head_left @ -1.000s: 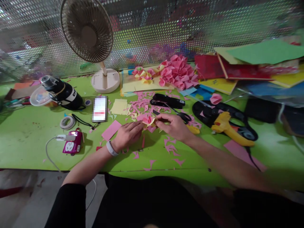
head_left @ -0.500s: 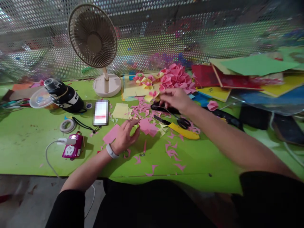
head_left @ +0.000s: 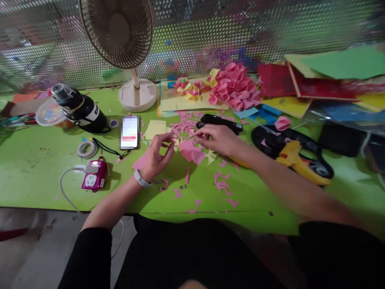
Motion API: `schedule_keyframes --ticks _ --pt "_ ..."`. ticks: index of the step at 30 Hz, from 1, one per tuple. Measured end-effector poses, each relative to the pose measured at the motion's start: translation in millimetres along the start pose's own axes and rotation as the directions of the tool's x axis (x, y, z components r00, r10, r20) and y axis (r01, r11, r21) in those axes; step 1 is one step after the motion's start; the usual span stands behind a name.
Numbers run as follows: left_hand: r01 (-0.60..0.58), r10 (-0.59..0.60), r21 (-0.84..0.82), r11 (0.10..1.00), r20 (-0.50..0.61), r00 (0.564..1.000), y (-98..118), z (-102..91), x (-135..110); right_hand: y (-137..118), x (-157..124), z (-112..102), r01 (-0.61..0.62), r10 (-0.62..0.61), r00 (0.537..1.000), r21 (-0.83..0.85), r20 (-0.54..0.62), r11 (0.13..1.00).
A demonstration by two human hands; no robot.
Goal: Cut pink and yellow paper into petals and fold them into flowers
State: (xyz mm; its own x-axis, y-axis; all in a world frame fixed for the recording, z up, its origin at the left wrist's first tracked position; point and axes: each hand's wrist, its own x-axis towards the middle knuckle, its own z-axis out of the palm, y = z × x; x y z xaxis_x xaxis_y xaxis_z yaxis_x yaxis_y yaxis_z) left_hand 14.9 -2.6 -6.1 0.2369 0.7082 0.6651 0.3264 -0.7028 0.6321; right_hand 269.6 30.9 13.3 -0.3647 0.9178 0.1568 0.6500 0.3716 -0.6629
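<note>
My left hand [head_left: 159, 154], with a pale band on its wrist, is raised just above the table with thumb and forefinger curled to a pinch. A small yellow paper piece [head_left: 176, 142] shows at those fingertips. Facing it, my right hand [head_left: 215, 138] has its fingers drawn together; whatever they hold, if anything, is too small to make out. Between and below the hands lies pink paper [head_left: 192, 151], with pink scraps [head_left: 183, 126] behind. Yellow square sheets [head_left: 155, 129] lie beyond my left hand. A black stapler-like tool [head_left: 221, 121] sits behind my right hand.
Folded pink paper flowers [head_left: 236, 86] are heaped at the back. A fan [head_left: 136, 96], a black bottle [head_left: 86, 114], a phone [head_left: 129, 132], a tape roll [head_left: 87, 149] and a purple power adapter [head_left: 94, 175] stand left. A yellow-and-black tool [head_left: 300, 160] lies right.
My right hand has moved from the flowers toward my left hand. The yellow-and-pink flower it held is out of its fingers. My left hand's fingers have curled together. The view has tilted down.
</note>
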Motion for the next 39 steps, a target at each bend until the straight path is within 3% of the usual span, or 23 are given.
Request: schedule_keyframes --ticks 3,7,12,15,17,19,23,25,27,33,39 --pt "0.029 -0.029 -0.030 0.999 0.010 1.000 0.1 1.5 -2.0 2.8 -21.3 10.6 0.171 -0.151 0.981 -0.173 0.120 0.970" --pt "0.062 -0.059 -0.045 0.997 0.066 0.996 0.1 4.5 -5.5 16.4 -28.2 18.7 0.274 -0.229 0.951 -0.225 0.207 0.935" --pt "0.070 -0.070 -0.061 0.996 -0.006 0.997 3.5 1.4 3.0 20.8 -26.8 24.3 0.315 -0.276 0.941 -0.207 0.198 0.926" --pt "0.181 -0.181 0.023 0.983 -0.028 0.983 6.3 -11.4 16.7 16.0 -28.7 24.6 0.262 -0.217 0.950 -0.190 0.225 0.946" --pt "0.312 -0.320 0.166 0.935 0.024 0.947 6.2 -22.7 26.9 12.1 -30.0 23.8 0.234 -0.183 0.951 -0.191 0.250 0.953" --pt "0.366 -0.435 0.377 0.851 0.115 0.893 3.6 -32.5 36.4 8.8 -30.7 23.1 0.234 -0.178 0.947 -0.197 0.266 0.952" --pt "0.286 -0.606 0.722 0.630 0.226 0.763 -6.8 -37.8 52.7 6.0 -30.9 24.3 0.257 -0.195 0.945 -0.226 0.263 0.940" --pt "0.246 -0.670 0.793 0.557 0.254 0.698 -12.1 -33.9 60.0 6.0 -31.6 26.1 0.273 -0.212 0.944 -0.238 0.252 0.932" --pt "0.212 -0.703 0.832 0.513 0.265 0.660 -16.5 -28.6 66.8 6.7 -32.5 28.0 0.284 -0.227 0.944 -0.242 0.239 0.928" --pt "0.164 -0.734 0.873 0.460 0.270 0.623 -25.5 -17.8 76.4 10.5 -33.1 31.3 0.284 -0.235 0.948 -0.238 0.216 0.929" --pt "0.196 -0.730 0.873 0.446 0.227 0.645 -28.0 -21.3 78.4 12.0 -32.2 33.8 0.295 -0.253 0.949 -0.241 0.191 0.925"
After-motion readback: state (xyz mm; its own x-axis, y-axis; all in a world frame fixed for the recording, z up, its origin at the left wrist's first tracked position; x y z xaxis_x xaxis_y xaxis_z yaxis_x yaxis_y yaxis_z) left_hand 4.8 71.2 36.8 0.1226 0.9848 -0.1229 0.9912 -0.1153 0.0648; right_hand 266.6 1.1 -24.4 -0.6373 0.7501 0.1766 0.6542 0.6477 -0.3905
